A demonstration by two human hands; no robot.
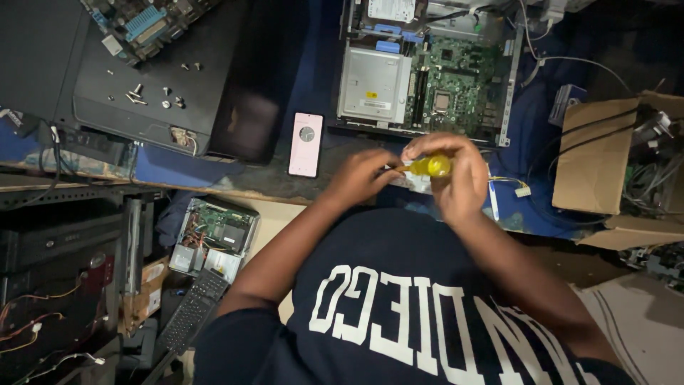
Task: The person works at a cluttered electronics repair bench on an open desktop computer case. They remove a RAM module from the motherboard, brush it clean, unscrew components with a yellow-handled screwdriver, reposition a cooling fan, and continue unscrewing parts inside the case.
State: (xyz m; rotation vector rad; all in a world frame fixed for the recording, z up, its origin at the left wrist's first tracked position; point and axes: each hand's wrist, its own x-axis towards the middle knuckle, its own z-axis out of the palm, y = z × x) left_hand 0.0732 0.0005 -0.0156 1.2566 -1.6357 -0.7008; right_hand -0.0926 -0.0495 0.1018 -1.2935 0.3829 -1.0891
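Observation:
My right hand [456,175] is closed around the yellow handle of a screwdriver [432,167], held level in front of my chest. My left hand [360,175] pinches the screwdriver's shaft end, or a small part on it, with its fingertips; the tip is hidden by the fingers. Both hands hover over the near edge of the workbench [235,182], just in front of an open desktop computer case [427,71] with its green motherboard and silver drive cage showing.
A phone [306,145] with a lit pink screen lies left of my hands. Loose screws [160,96] sit on a black case panel. A cardboard box [605,157] of cables stands right. Below the bench lie a keyboard [192,308] and another open unit.

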